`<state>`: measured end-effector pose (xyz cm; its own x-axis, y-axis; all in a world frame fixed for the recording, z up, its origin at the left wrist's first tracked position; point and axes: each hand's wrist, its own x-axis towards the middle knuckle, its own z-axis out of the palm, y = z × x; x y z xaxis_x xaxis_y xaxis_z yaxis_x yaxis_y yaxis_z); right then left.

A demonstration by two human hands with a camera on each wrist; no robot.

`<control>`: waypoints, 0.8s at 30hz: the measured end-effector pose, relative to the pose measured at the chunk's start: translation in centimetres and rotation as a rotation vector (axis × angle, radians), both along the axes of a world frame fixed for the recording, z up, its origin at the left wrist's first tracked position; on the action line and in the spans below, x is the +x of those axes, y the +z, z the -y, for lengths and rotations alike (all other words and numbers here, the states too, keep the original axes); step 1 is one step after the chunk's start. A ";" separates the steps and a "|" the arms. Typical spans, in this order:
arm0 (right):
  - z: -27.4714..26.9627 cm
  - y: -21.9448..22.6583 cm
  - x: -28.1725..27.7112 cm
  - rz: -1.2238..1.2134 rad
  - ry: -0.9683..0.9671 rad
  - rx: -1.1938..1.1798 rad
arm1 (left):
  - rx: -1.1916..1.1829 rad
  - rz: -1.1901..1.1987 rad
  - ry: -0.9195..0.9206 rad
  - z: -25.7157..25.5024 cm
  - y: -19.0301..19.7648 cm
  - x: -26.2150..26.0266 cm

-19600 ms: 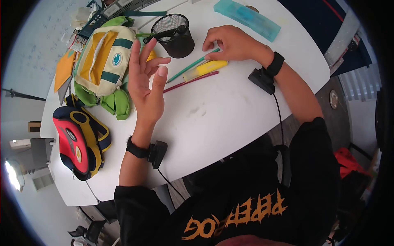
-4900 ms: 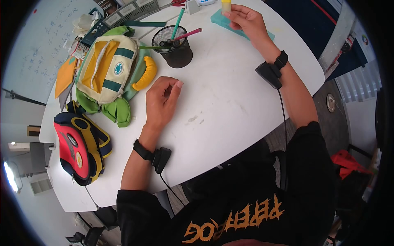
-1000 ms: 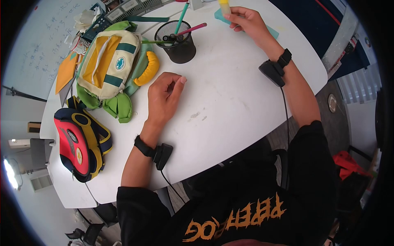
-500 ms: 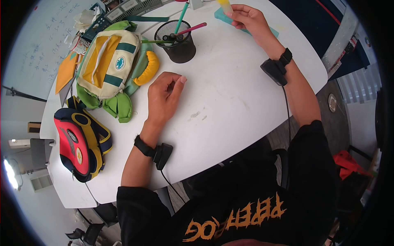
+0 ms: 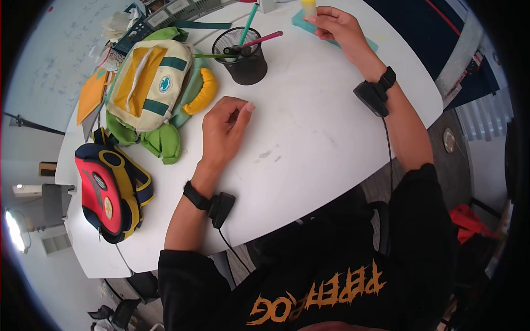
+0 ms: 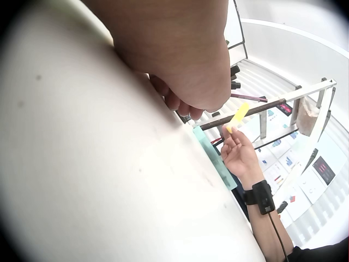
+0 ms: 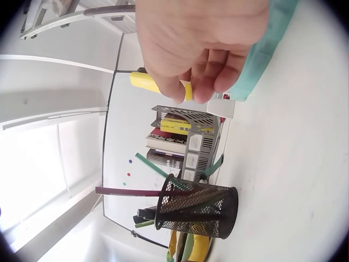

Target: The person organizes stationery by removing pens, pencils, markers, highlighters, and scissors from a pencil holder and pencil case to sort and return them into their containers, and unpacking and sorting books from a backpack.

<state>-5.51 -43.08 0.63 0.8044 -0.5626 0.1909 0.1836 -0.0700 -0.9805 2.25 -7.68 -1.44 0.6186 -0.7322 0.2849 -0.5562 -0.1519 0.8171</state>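
Between thumb and fingertips, my right hand (image 5: 342,34) pinches a yellow highlighter (image 5: 309,7), held upright in front of the teal pencil case (image 5: 372,45). The right wrist view shows the highlighter's yellow body (image 7: 144,82) beyond the thumb. My left hand (image 5: 222,132) rests on the table, fingers loosely curled and holding nothing. Between the hands, farther back, stands a black mesh pen cup (image 5: 245,70). A teal pencil (image 5: 249,22), a dark red pencil (image 5: 266,38) and a green pen (image 5: 212,55) stick out of it.
A cream and green bag (image 5: 157,69) with a yellow handle (image 5: 202,94) lies left of the cup. Nearer me is a red and navy bag (image 5: 102,190). Grey baskets (image 5: 176,11) line the back of the white table (image 5: 309,160). Cables trail from both wrist cameras.
Since the oldest frame, the pencils have gone from the table into the cup, and my right hand has lifted the highlighter. My raised left hand has come down. Lately the highlighter tilted, then straightened.
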 end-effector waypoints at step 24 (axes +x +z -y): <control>-0.6 0.2 0.0 -0.029 -0.025 -0.096 | 0.032 -0.001 0.007 -0.1 0.2 -0.1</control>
